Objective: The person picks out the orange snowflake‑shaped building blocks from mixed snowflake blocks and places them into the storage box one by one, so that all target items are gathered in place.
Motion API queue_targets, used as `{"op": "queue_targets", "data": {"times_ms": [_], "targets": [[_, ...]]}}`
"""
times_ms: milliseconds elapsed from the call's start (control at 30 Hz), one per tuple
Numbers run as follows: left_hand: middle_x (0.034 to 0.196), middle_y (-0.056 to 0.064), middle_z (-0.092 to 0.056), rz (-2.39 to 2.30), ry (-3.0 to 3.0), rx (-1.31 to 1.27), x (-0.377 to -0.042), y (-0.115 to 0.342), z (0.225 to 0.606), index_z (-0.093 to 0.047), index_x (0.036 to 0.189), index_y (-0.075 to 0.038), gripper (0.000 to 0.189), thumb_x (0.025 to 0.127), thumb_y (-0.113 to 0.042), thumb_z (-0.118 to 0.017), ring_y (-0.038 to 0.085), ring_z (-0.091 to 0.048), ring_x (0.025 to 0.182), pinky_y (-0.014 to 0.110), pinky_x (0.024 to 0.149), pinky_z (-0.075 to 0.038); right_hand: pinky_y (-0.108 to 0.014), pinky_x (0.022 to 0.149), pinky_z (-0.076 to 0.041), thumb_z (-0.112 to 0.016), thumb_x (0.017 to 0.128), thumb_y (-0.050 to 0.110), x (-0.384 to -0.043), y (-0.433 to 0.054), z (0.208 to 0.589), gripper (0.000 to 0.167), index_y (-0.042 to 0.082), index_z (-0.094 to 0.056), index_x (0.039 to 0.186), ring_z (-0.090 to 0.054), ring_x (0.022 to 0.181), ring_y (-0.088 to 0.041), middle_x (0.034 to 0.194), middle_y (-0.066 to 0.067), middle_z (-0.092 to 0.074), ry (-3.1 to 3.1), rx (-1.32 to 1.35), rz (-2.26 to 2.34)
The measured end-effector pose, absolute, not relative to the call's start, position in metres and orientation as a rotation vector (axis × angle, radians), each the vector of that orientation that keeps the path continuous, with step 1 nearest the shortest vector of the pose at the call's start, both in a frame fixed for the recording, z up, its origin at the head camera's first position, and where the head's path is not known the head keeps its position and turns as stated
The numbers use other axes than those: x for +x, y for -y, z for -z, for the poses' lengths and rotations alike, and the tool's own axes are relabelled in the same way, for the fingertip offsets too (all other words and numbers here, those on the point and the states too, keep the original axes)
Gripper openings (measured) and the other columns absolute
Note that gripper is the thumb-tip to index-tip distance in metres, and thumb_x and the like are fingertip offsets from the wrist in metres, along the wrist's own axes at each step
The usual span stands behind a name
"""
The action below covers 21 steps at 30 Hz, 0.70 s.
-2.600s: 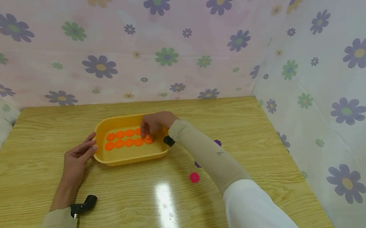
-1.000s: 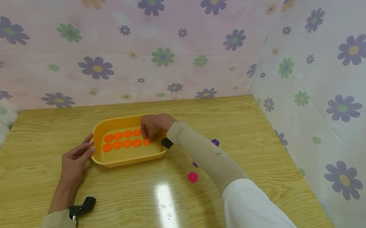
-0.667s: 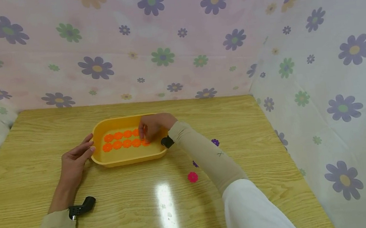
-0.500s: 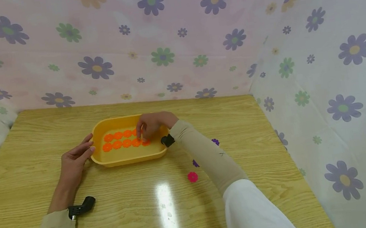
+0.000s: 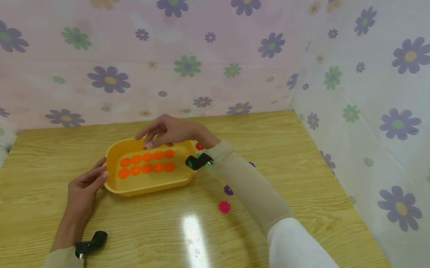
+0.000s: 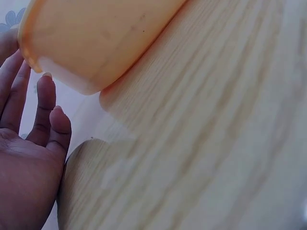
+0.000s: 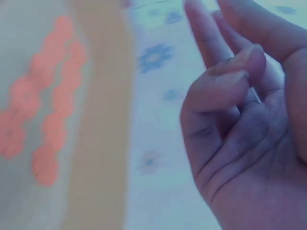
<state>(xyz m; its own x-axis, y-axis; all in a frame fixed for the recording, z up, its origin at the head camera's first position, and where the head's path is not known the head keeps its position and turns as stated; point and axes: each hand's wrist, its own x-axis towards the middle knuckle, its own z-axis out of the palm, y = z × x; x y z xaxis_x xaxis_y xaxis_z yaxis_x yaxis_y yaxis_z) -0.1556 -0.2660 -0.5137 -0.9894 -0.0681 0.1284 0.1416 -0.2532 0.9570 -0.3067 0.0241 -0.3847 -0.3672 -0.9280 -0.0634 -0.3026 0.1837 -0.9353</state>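
With ten orange discs (image 5: 146, 163) rowed in the tray (image 5: 150, 186) my left hand (image 5: 83, 191) steadies open-fingered, my empty, loosely open right hand (image 5: 171, 133) must next pick a loose disc (image 5: 224, 206) off the worktop (image 5: 140, 244).

Yellow plastic tray (image 5: 117, 187), rectangular with rounded corners, upright on the wooden tabletop, long side across the view. Inside, ten orange flower-shaped discs (image 5: 146, 163), flat on the bottom in two neat rows of five, neighbours touching edge to edge. Left hand (image 5: 82, 191) flat against the tray's left end, fingers straight. Right hand (image 5: 171, 132) above the far rim, fingers loose, nothing held, clear of the discs.
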Motion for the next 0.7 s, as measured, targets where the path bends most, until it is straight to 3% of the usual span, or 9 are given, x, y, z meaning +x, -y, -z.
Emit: {"op": "queue_targets", "data": {"times_ms": [67,200,300,467,600,700], "targets": [[0.134,-0.011,-0.067,2.391,1.830,-0.100,-0.156,0.267,0.513,-0.068,0.124,0.010,0.027,0.097,0.004,-0.063,-0.003,-0.052,0.133,0.010,0.098,-0.048,-0.031,0.052,-0.039,-0.060,0.099,-0.003,-0.303,-0.030,0.376,0.037,-0.008,-0.059,0.136,-0.066,0.072,-0.019,0.117,-0.019,-0.073,-1.771,-1.201,1.352],[0.133,-0.010,-0.068,2.381,1.824,-0.083,-0.155,0.269,0.511,-0.068,0.123,0.009,0.027,0.098,0.003,-0.063,-0.002,-0.053,0.132,0.010,0.081,-0.054,-0.032,0.054,-0.046,-0.062,0.094,-0.010,-0.290,-0.044,0.361,0.031,-0.012,-0.063,0.125,-0.053,0.060,-0.023,0.104,-0.005,-0.076,-1.783,-1.283,1.705],[0.132,-0.010,-0.069,2.381,1.818,-0.069,-0.155,0.269,0.509,-0.069,0.124,0.007,0.027,0.098,0.002,-0.063,-0.001,-0.056,0.130,0.012,0.071,-0.055,-0.032,0.054,-0.047,-0.064,0.093,-0.006,-0.279,-0.055,0.352,0.023,-0.005,-0.069,0.116,-0.054,0.062,-0.021,0.100,0.003,-0.075,-1.801,-1.333,2.003],[0.131,-0.006,-0.070,2.393,1.769,-0.116,-0.157,0.272,0.502,-0.064,0.129,0.010,0.031,0.099,0.002,-0.061,0.004,-0.063,0.120,0.013,0.075,-0.057,-0.026,0.054,-0.049,-0.073,0.093,0.017,-0.269,-0.080,0.341,0.014,0.016,-0.076,0.107,-0.053,0.056,-0.016,0.098,0.001,-0.076,-1.684,-1.344,2.425],[0.129,0.000,-0.071,2.364,1.702,-0.180,-0.159,0.278,0.496,-0.058,0.132,0.015,0.034,0.102,0.001,-0.058,0.012,-0.069,0.098,0.016,0.076,-0.059,-0.022,0.055,-0.053,-0.076,0.092,0.028,-0.263,-0.109,0.342,0.019,0.017,-0.077,0.108,-0.062,0.064,-0.014,0.098,0.000,-0.077,-1.658,-1.336,2.569],[0.129,0.003,-0.071,2.312,1.670,-0.216,-0.159,0.284,0.492,-0.055,0.134,0.018,0.036,0.103,0.000,-0.055,0.014,-0.069,0.092,0.018,0.079,-0.059,-0.023,0.064,-0.058,-0.067,0.094,0.023,-0.262,-0.134,0.353,0.023,0.013,-0.076,0.113,-0.069,0.080,-0.016,0.103,-0.001,-0.077,-1.780,-1.332,2.600]]}}
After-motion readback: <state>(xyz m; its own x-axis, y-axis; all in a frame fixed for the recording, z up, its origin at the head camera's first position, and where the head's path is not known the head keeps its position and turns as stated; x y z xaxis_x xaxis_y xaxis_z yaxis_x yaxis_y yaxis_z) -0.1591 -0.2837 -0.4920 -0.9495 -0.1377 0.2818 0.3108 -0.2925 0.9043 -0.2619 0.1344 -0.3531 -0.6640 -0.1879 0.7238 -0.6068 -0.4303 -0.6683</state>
